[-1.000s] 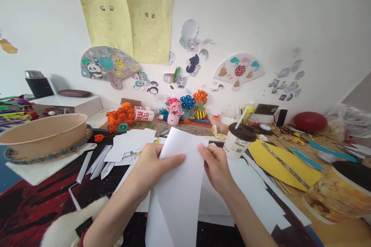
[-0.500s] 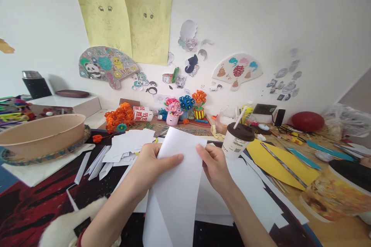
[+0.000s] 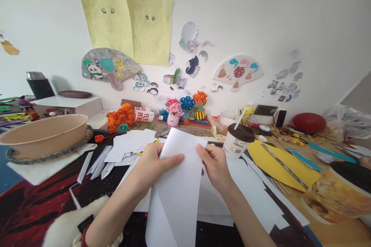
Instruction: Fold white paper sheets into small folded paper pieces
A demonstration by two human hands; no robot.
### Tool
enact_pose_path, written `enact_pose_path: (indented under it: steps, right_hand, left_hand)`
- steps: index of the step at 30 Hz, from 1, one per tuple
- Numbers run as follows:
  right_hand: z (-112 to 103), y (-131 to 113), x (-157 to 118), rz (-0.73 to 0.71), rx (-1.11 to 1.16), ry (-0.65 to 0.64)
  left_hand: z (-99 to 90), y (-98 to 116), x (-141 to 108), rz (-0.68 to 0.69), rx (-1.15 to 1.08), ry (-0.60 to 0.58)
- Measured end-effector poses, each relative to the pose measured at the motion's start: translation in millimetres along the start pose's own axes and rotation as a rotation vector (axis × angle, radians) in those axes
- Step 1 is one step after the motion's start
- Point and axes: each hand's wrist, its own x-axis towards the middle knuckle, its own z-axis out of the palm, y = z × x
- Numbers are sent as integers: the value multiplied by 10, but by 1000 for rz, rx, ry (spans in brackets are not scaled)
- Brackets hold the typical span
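Note:
A folded white paper [image 3: 179, 193] hangs between both hands over the middle of the table. My left hand [image 3: 156, 166] grips its left edge, thumb lying across the front and fingers behind. At the upper right corner my right hand [image 3: 213, 162] pinches the paper between thumb and fingers. Behind it lie larger white sheets [image 3: 246, 185]. To the left are a pile of cut white pieces [image 3: 130, 144] and several narrow folded strips [image 3: 100, 162].
A lidded cup with a straw [image 3: 238, 141] stands right of my right hand. At the left is a beige basin [image 3: 43, 133]; at the right, yellow paper [image 3: 278, 162] and a patterned bucket [image 3: 333, 197]. Craft flowers [image 3: 187, 104] line the wall. A person's hand [image 3: 365, 162] shows at the right edge.
The whole view has shifted slightly, with surroundings a little further right and lower. Both hands keep their hold on the paper, almost unmoved.

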Motion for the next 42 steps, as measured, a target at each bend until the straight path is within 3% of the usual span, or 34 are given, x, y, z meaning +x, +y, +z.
enact_pose_path:
  steps: [6,12,15,19,21,26,28,32,37,42]
  right_hand:
    - [-22,-98,143,12,-7,33]
    - [-27,-307,416,-21,-20,-63]
    - [-26,-236,528,44,-44,-182]
    - [-37,-21,578,85,7,-219]
    - [-61,62,570,130,11,-259]
    - [-142,129,538,139,-44,-283]
    - [-153,124,524,123,-61,-261]
    - [-131,85,477,97,-102,-220]
    - [-117,24,433,87,-136,-255]
    - [-164,34,427,99,-119,-209]
  left_hand:
    - [-46,196,79,127,-89,-37]
    - [-189,413,271,223,-68,55]
    - [-304,371,447,295,1,123]
    - [-421,190,666,318,211,277]
    - [-437,101,728,376,384,394]
    - [-383,-14,723,496,524,511]
    - [-375,-30,693,506,546,483]
    - [-417,-48,634,452,514,266]
    - [-433,-26,571,468,525,317]
    - [-353,-2,524,508,525,306]
